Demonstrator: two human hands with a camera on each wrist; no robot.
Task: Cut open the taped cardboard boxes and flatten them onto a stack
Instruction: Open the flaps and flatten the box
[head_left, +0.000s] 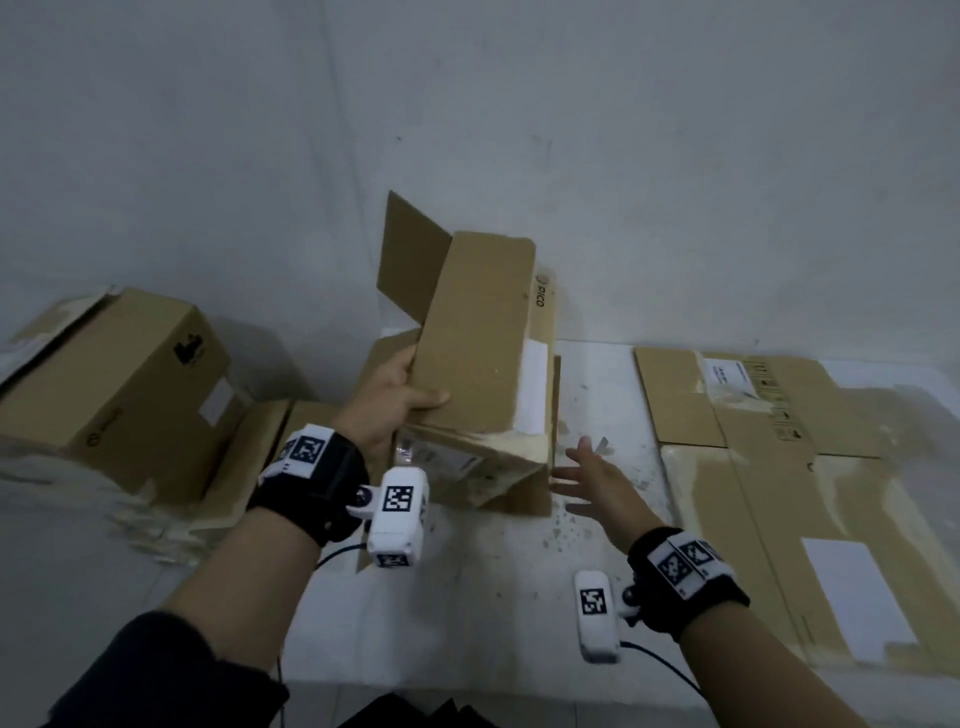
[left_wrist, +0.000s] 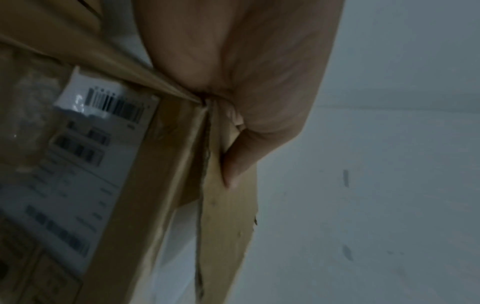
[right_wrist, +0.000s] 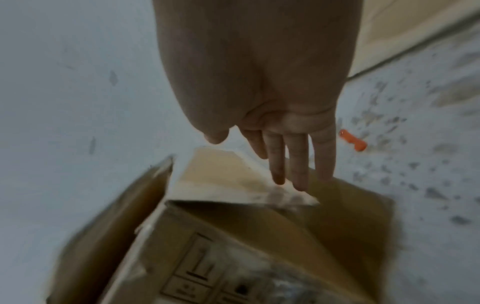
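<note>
A brown cardboard box with its flaps cut open stands tilted on the white floor in the middle of the head view. My left hand grips one of its flaps, thumb on the outer face; in the left wrist view the left hand pinches the flap's edge beside a barcode label. My right hand hovers just right of the box with fingers spread and holds nothing. From the right wrist, its fingers stretch straight above the box.
A taped closed box sits at the left on torn tape and scraps. Flattened cardboard sheets lie at the right. A small orange object lies on the speckled floor beyond my right hand. A grey wall rises behind.
</note>
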